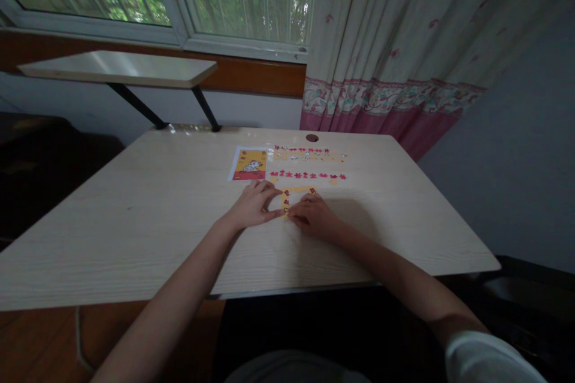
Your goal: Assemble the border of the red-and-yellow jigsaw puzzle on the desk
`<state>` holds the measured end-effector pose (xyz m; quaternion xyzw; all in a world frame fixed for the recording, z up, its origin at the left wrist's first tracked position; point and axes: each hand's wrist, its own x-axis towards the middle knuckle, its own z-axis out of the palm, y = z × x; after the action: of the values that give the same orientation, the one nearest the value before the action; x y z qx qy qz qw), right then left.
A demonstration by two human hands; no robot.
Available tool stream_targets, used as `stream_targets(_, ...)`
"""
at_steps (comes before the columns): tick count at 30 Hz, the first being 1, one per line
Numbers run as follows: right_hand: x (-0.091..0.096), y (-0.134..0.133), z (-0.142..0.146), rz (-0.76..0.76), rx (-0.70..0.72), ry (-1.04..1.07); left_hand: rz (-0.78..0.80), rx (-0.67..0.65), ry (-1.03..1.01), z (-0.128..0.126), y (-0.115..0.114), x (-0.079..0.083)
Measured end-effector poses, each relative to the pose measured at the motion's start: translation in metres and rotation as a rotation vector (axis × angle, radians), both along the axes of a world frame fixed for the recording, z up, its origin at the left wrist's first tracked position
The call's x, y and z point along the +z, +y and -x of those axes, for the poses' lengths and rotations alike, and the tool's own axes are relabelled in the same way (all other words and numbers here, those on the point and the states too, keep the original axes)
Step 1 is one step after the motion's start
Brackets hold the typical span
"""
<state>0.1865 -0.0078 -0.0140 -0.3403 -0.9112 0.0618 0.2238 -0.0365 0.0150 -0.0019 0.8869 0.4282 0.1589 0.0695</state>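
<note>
A partly joined jigsaw puzzle, yellow with small red figures, lies on the table between my hands. It forms a top strip and a left side. My left hand rests at its left edge, thumb and fingers apart, fingertips touching the side pieces. The fingers of my right hand are bent together over the lower end of that side, pressed on a yellow puzzle piece. Part of the puzzle's right side is hidden behind this hand.
Beyond the puzzle lies a printed picture of a white animal on yellow and red. Loose red pieces and yellow and white pieces lie in rows beside it. A raised shelf stands at the table's back left. A curtain hangs behind.
</note>
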Motion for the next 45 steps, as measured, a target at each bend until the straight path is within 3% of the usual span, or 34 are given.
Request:
stream_targets(22, 0.007, -0.002, -0.003, 0.017, 0.026, -0.015, 0.017, -0.002, 0.001, 0.001, 0.0, 0.0)
stream_targets(28, 0.016, 0.023, -0.031, 0.027, 0.067, 0.139, 0.016, -0.015, -0.07, 0.003, 0.001, 0.003)
stream_targets(33, 0.023, 0.047, -0.067, 0.059, 0.046, -0.01, 0.027, -0.092, -0.041, -0.002, 0.003, -0.001)
stream_targets(39, 0.019, 0.039, -0.079, 0.103, 0.032, -0.076, 0.04, -0.121, 0.013, -0.009, 0.006, -0.004)
stream_targets(45, 0.013, 0.037, -0.083, 0.119, 0.001, -0.099, 0.046, -0.147, 0.081, -0.02, 0.013, 0.008)
